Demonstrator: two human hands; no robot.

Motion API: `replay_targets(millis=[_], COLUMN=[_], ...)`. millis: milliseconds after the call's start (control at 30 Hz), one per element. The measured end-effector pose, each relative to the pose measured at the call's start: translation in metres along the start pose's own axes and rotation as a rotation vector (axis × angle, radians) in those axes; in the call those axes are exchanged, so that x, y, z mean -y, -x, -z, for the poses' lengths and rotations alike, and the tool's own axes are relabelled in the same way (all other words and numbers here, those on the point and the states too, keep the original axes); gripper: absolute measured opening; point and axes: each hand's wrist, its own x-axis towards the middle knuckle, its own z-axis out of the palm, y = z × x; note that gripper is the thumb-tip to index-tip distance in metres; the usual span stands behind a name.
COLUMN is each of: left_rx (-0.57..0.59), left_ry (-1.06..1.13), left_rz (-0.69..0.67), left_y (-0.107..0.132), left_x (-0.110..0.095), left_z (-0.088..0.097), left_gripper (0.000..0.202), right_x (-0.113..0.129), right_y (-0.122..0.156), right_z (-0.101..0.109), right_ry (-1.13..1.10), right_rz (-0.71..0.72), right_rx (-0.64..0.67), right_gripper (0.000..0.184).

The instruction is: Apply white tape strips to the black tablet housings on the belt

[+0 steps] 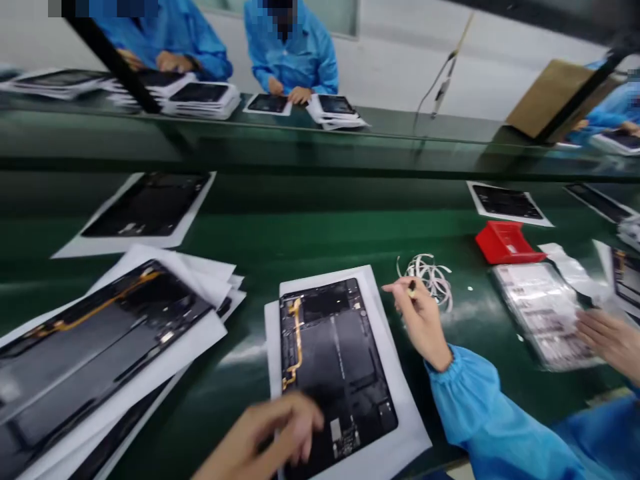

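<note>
While the left hand (pixel 270 433) touches the tablet (pixel 335 373), the right hand (pixel 420 317) pinches a tool (pixel 411 289).

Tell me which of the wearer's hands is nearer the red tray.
Right. The right hand hovers left of the red tray, beside the white strips; the left hand rests far off on the open tablet's near edge.

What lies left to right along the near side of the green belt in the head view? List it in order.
Stack of open tablets on white sheets → left hand → open tablet → right hand → tangle of white strips → red tray → bagged parts
</note>
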Motion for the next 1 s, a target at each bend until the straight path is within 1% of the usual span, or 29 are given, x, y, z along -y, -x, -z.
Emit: replay_targets(millis=[33,100,133,167,233,300,400,533,733,867,1000], left_rx=[-0.071,-0.234,-0.307,-0.348,-0.38,-0.378,-0.391,-0.401,-0.371,-0.393,-0.417], left_ry=[-0.062,-0.213,-0.289,-0.359,-0.454,-0.483,-0.459,-0.415,-0.398,-0.469,-0.536], left_rz=[-0.036,-0.134,-0.191,-0.24,-0.318,-0.356,-0.357,-0.347,-0.37,-0.379,-0.35], left_y=[-0.015,-0.052,-0.071,-0.088,-0.115,-0.13,-0.137,-0.137,-0.136,-0.132,-0.13], left_x=[-0.005,-0.012,-0.014,-0.014,-0.012,-0.008,-0.003,-0.006,-0.011,-0.009,-0.009], left_z=[0.003,0.008,0.009,0.008,0.003,-0.003,-0.009,-0.006,-0.006,-0.01,-0.012], left_gripper=[0.034,0.026,0.026,0.029,0.035,0.035,0.025,0.01,0.008,0.011,0.011], right_x=[0.0,-0.002,-0.003,-0.005,-0.009,-0.015,-0.025,-0.032,-0.029,-0.028,-0.028], right_y=[0.0,0.001,0.002,0.003,0.005,0.006,0.006,0.007,0.008,0.009,0.009], right_z=[0.001,-0.002,-0.004,-0.007,-0.012,-0.017,-0.02,-0.02,-0.02,-0.019,-0.019], right_ry=[-0.027,-0.078,-0.106,-0.136,-0.191,-0.221,-0.222,-0.201,-0.162,-0.142,-0.141], right_rz=[-0.024,-0.095,-0.122,-0.14,-0.15,-0.149,-0.159,-0.136,-0.076,-0.073,-0.073], right_rx=[0.018,0.082,0.119,0.16,0.211,0.228,0.23,0.23,0.199,0.185,0.184], right_gripper=[0.039,0.043,0.044,0.042,0.031,0.021,0.015,0.006,0.004,0.003,0.004])
